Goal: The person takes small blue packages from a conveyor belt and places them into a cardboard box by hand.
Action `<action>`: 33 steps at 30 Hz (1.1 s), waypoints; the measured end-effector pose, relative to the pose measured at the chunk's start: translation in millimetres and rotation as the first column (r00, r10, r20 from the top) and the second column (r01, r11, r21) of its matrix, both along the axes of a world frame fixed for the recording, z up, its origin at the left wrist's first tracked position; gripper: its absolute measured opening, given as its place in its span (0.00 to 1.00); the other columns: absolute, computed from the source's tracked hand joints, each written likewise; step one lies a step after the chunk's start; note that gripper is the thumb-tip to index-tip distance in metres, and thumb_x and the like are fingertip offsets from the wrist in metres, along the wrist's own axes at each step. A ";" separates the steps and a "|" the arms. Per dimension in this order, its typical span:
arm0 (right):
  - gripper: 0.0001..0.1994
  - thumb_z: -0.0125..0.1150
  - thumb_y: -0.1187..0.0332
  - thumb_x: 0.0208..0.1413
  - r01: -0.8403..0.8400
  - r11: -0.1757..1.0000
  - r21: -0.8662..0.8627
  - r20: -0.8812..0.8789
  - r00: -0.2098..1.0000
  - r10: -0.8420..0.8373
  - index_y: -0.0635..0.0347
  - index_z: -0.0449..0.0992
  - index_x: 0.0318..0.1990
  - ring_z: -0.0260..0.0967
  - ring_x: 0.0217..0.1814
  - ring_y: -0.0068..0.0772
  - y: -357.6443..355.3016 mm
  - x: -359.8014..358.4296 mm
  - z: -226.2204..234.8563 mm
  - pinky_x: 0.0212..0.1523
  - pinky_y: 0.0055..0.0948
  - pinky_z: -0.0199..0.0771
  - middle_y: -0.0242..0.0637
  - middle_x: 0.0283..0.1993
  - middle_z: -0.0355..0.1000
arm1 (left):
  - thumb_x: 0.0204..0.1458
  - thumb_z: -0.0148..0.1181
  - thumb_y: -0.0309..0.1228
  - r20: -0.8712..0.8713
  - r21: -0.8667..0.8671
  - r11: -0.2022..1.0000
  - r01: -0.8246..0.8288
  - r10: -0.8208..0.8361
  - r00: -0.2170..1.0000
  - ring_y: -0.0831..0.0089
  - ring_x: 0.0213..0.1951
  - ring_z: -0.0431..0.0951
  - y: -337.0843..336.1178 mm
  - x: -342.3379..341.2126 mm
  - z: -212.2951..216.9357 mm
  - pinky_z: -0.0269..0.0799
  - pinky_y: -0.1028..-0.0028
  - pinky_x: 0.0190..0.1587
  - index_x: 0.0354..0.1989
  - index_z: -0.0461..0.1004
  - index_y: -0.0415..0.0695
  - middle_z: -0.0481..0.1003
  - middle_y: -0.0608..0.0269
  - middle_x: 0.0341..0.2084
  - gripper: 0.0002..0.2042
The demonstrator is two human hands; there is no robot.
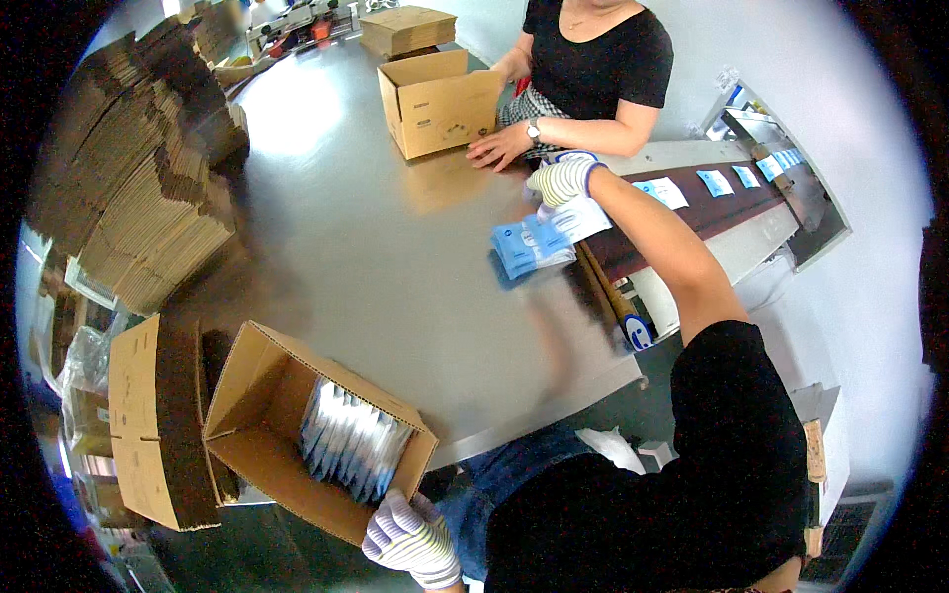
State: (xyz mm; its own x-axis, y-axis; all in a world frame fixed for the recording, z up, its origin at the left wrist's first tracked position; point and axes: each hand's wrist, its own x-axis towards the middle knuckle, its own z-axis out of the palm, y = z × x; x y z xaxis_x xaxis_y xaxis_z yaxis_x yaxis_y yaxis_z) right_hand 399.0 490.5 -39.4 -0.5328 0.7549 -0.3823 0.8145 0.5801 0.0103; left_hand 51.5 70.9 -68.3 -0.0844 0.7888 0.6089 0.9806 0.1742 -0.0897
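Observation:
An open cardboard box (272,474) stands tilted at the near left, with a row of silvery-blue packets (351,440) upright inside. My left hand (410,542), in a striped glove, grips the box's near right edge. Stretched out far to the right, my right hand (565,185) wears a matching glove and closes on a few blue-and-white packets (534,245). These hang over the metal table (395,296) by the end of the conveyor belt (707,217). The right fingertips are partly hidden.
More packets (714,183) lie spaced along the belt. Across the table, a co-worker's hand (501,145) rests beside another open box (440,109). Tall stacks of flattened cartons (148,198) line the left, with folded cartons (138,425) nearer. Another carton stack (407,30) sits at the back.

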 end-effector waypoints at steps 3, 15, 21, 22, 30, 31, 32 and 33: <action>0.14 0.60 0.60 0.48 -0.039 0.985 -0.170 0.212 0.974 0.075 0.61 0.72 0.37 0.67 0.33 0.37 42.4 3.3 -58.2 0.35 0.34 0.68 0.39 0.30 0.71 | 0.46 0.62 0.30 -0.003 0.020 1.000 0.012 -0.012 1.000 0.66 0.26 0.69 2.8 1.2 3.0 0.60 0.64 0.31 0.40 0.66 0.49 0.68 0.67 0.23 0.13; 0.33 0.74 0.54 0.25 0.056 0.992 -0.112 0.034 0.998 -0.052 0.64 0.72 0.41 0.71 0.45 0.52 -159.9 -91.6 -29.7 0.43 0.43 0.72 0.52 0.41 0.72 | 0.47 0.59 0.33 0.026 -0.030 1.000 -0.007 0.008 1.000 0.67 0.31 0.70 -4.6 -1.3 -6.5 0.59 0.65 0.36 0.40 0.68 0.49 0.70 0.68 0.28 0.12; 0.36 0.74 0.54 0.29 0.034 0.989 -0.144 -0.458 0.884 -0.097 0.63 0.69 0.48 0.70 0.49 0.46 -214.4 -79.4 -56.1 0.49 0.38 0.70 0.47 0.43 0.73 | 0.47 0.55 0.37 -0.026 -0.046 0.999 0.011 -0.012 1.000 0.73 0.32 0.70 -0.7 -4.3 -2.5 0.58 0.68 0.37 0.38 0.70 0.52 0.70 0.72 0.29 0.10; 0.37 0.74 0.54 0.30 -0.049 0.986 -0.159 -0.732 0.676 -0.085 0.63 0.68 0.50 0.71 0.49 0.43 -211.6 -81.4 -59.4 0.50 0.37 0.70 0.45 0.44 0.73 | 0.47 0.55 0.38 -0.030 -0.056 0.998 0.014 -0.016 0.999 0.73 0.33 0.70 -2.6 -5.0 -1.2 0.58 0.69 0.37 0.38 0.70 0.52 0.70 0.73 0.29 0.11; 0.18 0.66 0.66 0.46 -0.704 0.620 0.346 -0.892 -0.042 0.450 0.55 0.72 0.46 0.73 0.46 0.37 -216.1 -269.0 65.0 0.51 0.36 0.73 0.35 0.47 0.74 | 0.43 0.60 0.38 -0.041 -0.054 0.998 0.028 -0.031 0.999 0.69 0.30 0.70 -11.0 -5.9 -4.0 0.59 0.65 0.34 0.40 0.68 0.51 0.71 0.70 0.29 0.15; 0.24 0.68 0.62 0.41 -0.661 0.683 0.311 -0.870 0.091 0.484 0.57 0.69 0.47 0.71 0.50 0.39 -220.9 -288.0 78.2 0.52 0.36 0.71 0.37 0.46 0.73 | 0.44 0.58 0.35 -0.026 -0.081 0.997 0.000 -0.002 1.000 0.71 0.32 0.70 -15.8 -2.6 -5.3 0.58 0.66 0.37 0.41 0.68 0.51 0.70 0.70 0.30 0.14; 0.30 0.71 0.59 0.35 -0.601 0.747 0.283 -0.826 0.243 0.508 0.58 0.67 0.48 0.68 0.53 0.41 -223.1 -302.4 92.9 0.53 0.37 0.70 0.39 0.46 0.73 | 0.45 0.56 0.33 -0.007 -0.106 0.994 -0.009 0.008 1.000 0.72 0.34 0.70 -16.4 2.2 -4.2 0.58 0.67 0.39 0.42 0.68 0.51 0.70 0.70 0.32 0.13; 0.37 0.74 0.56 0.30 -0.544 0.796 0.265 -0.763 0.386 0.518 0.60 0.65 0.50 0.66 0.56 0.44 -224.9 -316.2 106.6 0.54 0.38 0.68 0.41 0.45 0.73 | 0.44 0.57 0.33 -0.008 -0.110 0.994 0.002 -0.003 1.000 0.71 0.34 0.71 -15.1 1.5 -0.7 0.59 0.67 0.38 0.42 0.68 0.51 0.70 0.70 0.32 0.14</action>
State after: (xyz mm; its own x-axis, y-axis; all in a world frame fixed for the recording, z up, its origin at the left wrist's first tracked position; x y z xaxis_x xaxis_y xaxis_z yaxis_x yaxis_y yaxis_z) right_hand 82.7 265.6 67.1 -0.9015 0.2050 0.3812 0.0066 0.8871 -0.4615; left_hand 52.9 55.7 -69.0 -0.0775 0.8512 0.5190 0.9803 0.1601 -0.1161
